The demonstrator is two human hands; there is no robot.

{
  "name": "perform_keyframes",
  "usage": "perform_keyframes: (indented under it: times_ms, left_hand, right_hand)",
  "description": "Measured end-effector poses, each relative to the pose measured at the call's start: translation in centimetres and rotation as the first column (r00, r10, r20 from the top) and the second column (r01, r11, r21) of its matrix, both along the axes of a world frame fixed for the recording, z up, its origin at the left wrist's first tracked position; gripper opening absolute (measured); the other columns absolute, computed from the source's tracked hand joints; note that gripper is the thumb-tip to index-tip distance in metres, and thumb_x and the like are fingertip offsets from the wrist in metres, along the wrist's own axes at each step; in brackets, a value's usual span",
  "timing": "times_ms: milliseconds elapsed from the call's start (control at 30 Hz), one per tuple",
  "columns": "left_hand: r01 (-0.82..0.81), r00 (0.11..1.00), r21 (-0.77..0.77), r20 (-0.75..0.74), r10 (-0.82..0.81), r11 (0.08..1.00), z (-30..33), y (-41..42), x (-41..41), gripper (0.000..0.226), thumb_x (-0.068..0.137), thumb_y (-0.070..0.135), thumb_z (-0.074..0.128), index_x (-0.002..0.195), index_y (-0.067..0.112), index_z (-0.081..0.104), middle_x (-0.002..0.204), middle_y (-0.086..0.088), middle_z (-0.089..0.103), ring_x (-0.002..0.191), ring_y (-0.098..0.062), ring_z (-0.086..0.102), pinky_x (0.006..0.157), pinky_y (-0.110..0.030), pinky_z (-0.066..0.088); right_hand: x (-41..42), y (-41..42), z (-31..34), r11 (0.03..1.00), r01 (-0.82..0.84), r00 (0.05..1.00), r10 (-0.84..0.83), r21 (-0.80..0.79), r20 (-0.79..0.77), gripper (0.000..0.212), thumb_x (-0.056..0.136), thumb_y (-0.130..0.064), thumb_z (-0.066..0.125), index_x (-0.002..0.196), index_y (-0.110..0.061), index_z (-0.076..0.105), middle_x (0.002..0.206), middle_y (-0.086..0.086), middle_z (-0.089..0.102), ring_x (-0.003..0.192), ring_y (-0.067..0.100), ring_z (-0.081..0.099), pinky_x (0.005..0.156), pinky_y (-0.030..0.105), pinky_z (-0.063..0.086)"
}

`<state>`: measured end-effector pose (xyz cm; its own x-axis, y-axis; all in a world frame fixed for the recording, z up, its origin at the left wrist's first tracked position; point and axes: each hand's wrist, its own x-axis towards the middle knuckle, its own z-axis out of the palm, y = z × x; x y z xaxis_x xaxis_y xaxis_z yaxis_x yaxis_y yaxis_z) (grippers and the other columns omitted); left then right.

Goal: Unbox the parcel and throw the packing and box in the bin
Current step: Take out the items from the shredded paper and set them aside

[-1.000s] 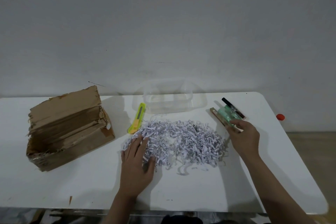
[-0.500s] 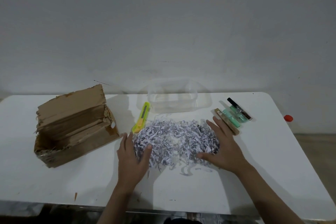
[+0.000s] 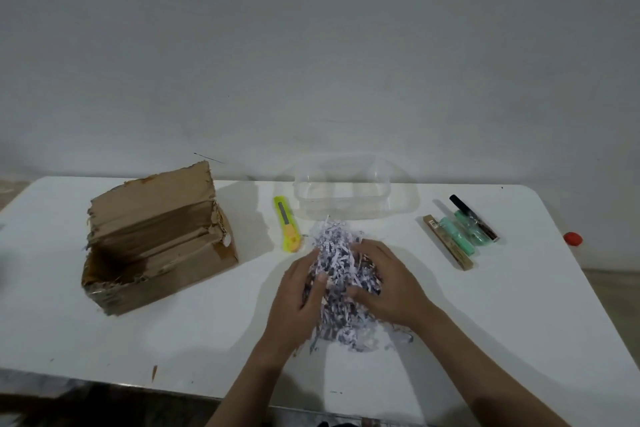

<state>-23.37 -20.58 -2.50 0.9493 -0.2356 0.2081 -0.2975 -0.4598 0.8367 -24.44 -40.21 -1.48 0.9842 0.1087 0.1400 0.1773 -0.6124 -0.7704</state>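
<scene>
One torn cardboard box (image 3: 156,246) stands open on the left of the white table (image 3: 519,305), its flap raised and its inside in shadow, so what it holds cannot be made out. One heap of shredded paper packing (image 3: 337,263) lies at the middle of the table, pressed between two hands. The left hand (image 3: 298,302) cups the heap from its left side, fingers curled into the strips; the right hand (image 3: 391,291) cups it from the right in the same way. Both grip the shred, and much of the heap is hidden under them. One yellow utility knife (image 3: 286,224) lies just left of the heap, between it and the box. One clear plastic container (image 3: 343,194) sits behind the heap near the wall; its edges are faint and hard to trace. To the right lie four slim items side by side: one brown stick-shaped pack (image 3: 448,242), two mint-green tubes (image 3: 462,236), and one black pen-like item (image 3: 472,217). One small red object (image 3: 572,238) shows beyond the table's right edge; what it is cannot be told.
</scene>
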Motion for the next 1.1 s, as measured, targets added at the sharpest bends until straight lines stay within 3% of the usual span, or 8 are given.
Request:
perform_keyframes:
  times_ms: [67,167,267,367,467,700,867,1100]
  left_hand:
    - [-0.048,0.997,-0.025,0.066,0.05,0.999,0.3,0.7,0.3,0.047,0.093,0.052,0.038,0.132,0.029,0.049,0.133,0.009,0.053,0.127,-0.005,0.044,0.106,-0.031,0.039]
    - [-0.161,0.972,-0.03,0.171,0.164,0.986,0.9,1.8,1.3,0.05,0.093,0.054,0.036,0.126,0.021,0.055,0.127,0.0,0.055,0.123,-0.007,0.047,0.103,-0.021,0.037]
    - [-0.238,0.962,0.043,0.145,0.229,0.97,1.6,2.3,3.5,0.054,0.092,0.053,0.034,0.13,0.02,0.053,0.135,-0.002,0.051,0.128,-0.012,0.042,0.107,-0.028,0.032]
    - [-0.143,0.989,0.287,0.063,0.131,0.947,1.5,2.4,5.9,0.06,0.091,0.056,0.027,0.14,0.024,0.042,0.149,0.0,0.036,0.14,-0.018,0.027,0.113,-0.036,0.019]
    - [-0.034,0.997,0.435,-0.045,0.06,0.9,0.5,2.6,7.1,0.062,0.09,0.055,0.025,0.144,0.026,0.036,0.156,0.002,0.023,0.145,-0.019,0.016,0.116,-0.044,0.015]
    - [-0.162,0.987,0.343,0.049,0.155,0.925,-0.7,3.9,9.2,0.037,0.094,0.017,0.05,0.13,0.013,0.053,0.15,-0.006,0.037,0.142,-0.022,0.026,0.112,-0.031,0.022]
    - [-0.209,0.978,0.295,0.078,0.194,0.932,-0.1,3.1,11.6,0.041,0.092,0.022,0.05,0.131,0.011,0.052,0.143,-0.01,0.045,0.135,-0.028,0.038,0.113,-0.046,0.029]
    - [-0.196,0.972,0.245,-0.078,0.221,0.949,1.5,1.5,19.2,0.037,0.09,0.016,0.056,0.128,0.012,0.056,0.131,-0.008,0.056,0.122,-0.027,0.05,0.103,-0.037,0.041]
  right_hand:
    - [0.4,-0.2,0.5,0.995,0.077,0.988,-0.084,0.06,0.13,0.082,0.067,-0.086,0.04,0.121,-0.026,0.053,0.122,-0.01,0.047,0.112,0.005,0.05,0.087,0.021,0.047]
    - [1.5,-0.6,0.9,0.983,0.14,0.963,-0.163,0.117,0.215,0.077,0.072,-0.082,0.042,0.115,-0.019,0.054,0.117,-0.006,0.05,0.108,0.006,0.051,0.086,0.015,0.042]
    - [2.6,-0.2,1.1,0.994,0.083,0.979,-0.094,0.066,0.181,0.08,0.075,-0.08,0.038,0.126,-0.02,0.049,0.128,-0.009,0.049,0.121,0.007,0.044,0.102,0.028,0.039]
    - [3.6,1.0,1.2,0.996,-0.065,0.997,0.067,-0.069,0.034,0.084,0.073,-0.084,0.028,0.141,-0.035,0.034,0.151,-0.012,0.031,0.141,0.008,0.021,0.117,0.044,0.018]
    - [4.3,2.0,1.0,0.968,-0.193,0.979,0.18,-0.162,-0.092,0.081,0.07,-0.088,0.024,0.141,-0.048,0.025,0.156,-0.017,0.014,0.145,0.006,0.005,0.117,0.054,0.004]
    - [4.3,2.2,0.1,0.954,-0.23,0.97,0.207,-0.193,-0.13,0.076,0.07,-0.087,0.031,0.132,-0.045,0.044,0.153,-0.019,0.026,0.144,0.004,0.016,0.116,0.054,0.014]
    - [4.2,2.2,0.3,0.955,-0.223,0.969,0.197,-0.194,-0.146,0.07,0.072,-0.085,0.034,0.131,-0.049,0.044,0.151,-0.025,0.025,0.143,0.0,0.016,0.118,0.051,0.008]
    - [4.2,2.5,0.4,0.963,-0.198,0.97,0.165,-0.182,-0.18,0.058,0.073,-0.084,0.035,0.125,-0.059,0.042,0.147,-0.031,0.023,0.142,-0.004,0.015,0.118,0.05,0.007]
